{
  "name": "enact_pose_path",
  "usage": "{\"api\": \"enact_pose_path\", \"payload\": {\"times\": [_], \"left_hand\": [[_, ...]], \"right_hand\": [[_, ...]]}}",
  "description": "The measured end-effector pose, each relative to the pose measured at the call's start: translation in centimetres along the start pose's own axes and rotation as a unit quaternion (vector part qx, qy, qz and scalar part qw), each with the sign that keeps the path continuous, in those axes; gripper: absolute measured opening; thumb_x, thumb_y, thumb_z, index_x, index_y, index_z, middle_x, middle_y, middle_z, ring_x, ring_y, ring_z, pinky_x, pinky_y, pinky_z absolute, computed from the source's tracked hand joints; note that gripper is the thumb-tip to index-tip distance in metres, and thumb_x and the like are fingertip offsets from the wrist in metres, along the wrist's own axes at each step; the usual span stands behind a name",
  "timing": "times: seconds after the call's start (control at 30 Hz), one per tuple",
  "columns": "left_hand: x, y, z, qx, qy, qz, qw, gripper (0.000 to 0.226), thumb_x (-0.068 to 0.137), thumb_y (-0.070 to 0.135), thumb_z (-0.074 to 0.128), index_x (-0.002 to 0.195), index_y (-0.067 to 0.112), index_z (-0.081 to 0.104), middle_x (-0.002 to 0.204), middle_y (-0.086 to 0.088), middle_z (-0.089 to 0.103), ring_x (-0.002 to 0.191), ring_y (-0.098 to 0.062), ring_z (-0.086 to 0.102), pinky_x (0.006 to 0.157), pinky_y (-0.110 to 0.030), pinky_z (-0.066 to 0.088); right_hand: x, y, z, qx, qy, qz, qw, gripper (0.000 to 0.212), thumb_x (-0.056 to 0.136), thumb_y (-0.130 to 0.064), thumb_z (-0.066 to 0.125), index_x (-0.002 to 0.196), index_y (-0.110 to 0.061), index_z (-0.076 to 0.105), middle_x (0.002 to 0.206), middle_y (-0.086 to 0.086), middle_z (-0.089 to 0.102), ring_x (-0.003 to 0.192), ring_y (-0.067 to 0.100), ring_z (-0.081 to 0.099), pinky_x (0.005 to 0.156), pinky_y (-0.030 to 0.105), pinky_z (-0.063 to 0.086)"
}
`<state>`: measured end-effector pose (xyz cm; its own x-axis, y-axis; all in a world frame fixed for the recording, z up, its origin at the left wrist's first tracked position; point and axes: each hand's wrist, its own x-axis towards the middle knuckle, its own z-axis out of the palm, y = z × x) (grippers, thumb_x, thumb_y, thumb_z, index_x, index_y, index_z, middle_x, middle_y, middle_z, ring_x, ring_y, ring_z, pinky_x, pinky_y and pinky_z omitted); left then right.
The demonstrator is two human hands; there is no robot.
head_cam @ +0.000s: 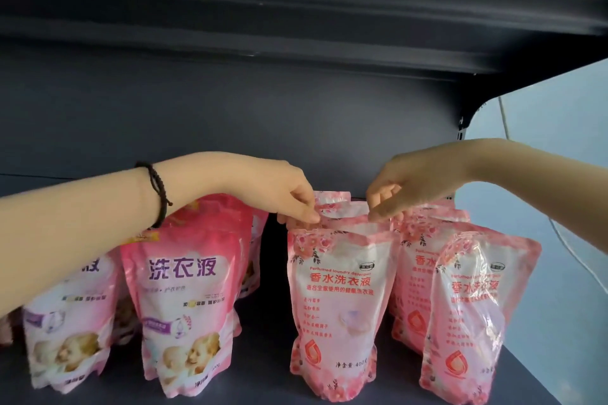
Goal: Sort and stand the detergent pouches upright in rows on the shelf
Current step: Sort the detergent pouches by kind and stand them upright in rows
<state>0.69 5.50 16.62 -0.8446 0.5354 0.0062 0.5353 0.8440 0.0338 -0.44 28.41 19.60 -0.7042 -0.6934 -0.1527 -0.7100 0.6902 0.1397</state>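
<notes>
Both grips are narrow pinches: the left hand (296, 204) and right hand (404, 194) hold the top corners of the front floral pouch (339, 299), apparently to steady it upright, heading its row on the shelf (263, 385).

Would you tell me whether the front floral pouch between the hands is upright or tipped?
Upright: the floral pouch stands on its base on the shelf, the left hand pinching its top corner.
</notes>
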Motion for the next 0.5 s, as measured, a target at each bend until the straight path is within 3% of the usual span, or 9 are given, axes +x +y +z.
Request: {"api": "enact_pose_path", "payload": {"times": [0.2, 0.3, 0.4, 0.5], "left_hand": [[2.5, -2.2, -1.8, 0.230, 0.083, 0.000, 0.970, 0.021, 0.091, 0.049, 0.050, 0.084, 0.032, 0.060, 0.075, 0.019, 0.058, 0.068, 0.004, 0.051, 0.058, -0.024, 0.038], [5.1, -3.7, -1.7, 0.268, 0.092, 0.009, 0.959, 0.016, 0.090, 0.047, 0.051, 0.086, 0.033, 0.059, 0.073, 0.018, 0.055, 0.070, -0.005, 0.054, 0.070, -0.031, 0.048], [7.8, -5.5, -1.7, 0.334, 0.100, 0.003, 0.937, 0.020, 0.090, 0.046, 0.051, 0.094, 0.029, 0.061, 0.082, 0.012, 0.061, 0.083, -0.013, 0.060, 0.086, -0.036, 0.047], [10.1, -7.2, -2.2, 0.367, 0.092, -0.002, 0.926, 0.026, 0.090, 0.049, 0.051, 0.099, 0.027, 0.062, 0.091, 0.009, 0.066, 0.090, -0.016, 0.062, 0.087, -0.034, 0.045]], "right_hand": [[3.1, 2.1, -1.5, -0.156, 0.062, 0.021, 0.986, 0.014, 0.090, -0.047, 0.055, 0.088, -0.034, 0.062, 0.081, -0.020, 0.062, 0.073, -0.002, 0.057, 0.062, 0.022, 0.041], [5.6, 4.3, -1.5, -0.193, 0.072, 0.016, 0.978, 0.011, 0.089, -0.044, 0.055, 0.091, -0.035, 0.061, 0.078, -0.021, 0.058, 0.069, -0.004, 0.053, 0.057, 0.022, 0.037], [8.8, 6.9, -1.7, -0.246, 0.087, -0.007, 0.965, 0.010, 0.089, -0.042, 0.055, 0.094, -0.033, 0.060, 0.073, -0.021, 0.052, 0.066, -0.003, 0.049, 0.054, 0.022, 0.032], [12.0, 8.8, -2.2, -0.295, 0.073, -0.022, 0.952, 0.013, 0.091, -0.038, 0.055, 0.101, -0.031, 0.059, 0.071, -0.019, 0.046, 0.072, 0.010, 0.054, 0.060, 0.025, 0.039]]}}
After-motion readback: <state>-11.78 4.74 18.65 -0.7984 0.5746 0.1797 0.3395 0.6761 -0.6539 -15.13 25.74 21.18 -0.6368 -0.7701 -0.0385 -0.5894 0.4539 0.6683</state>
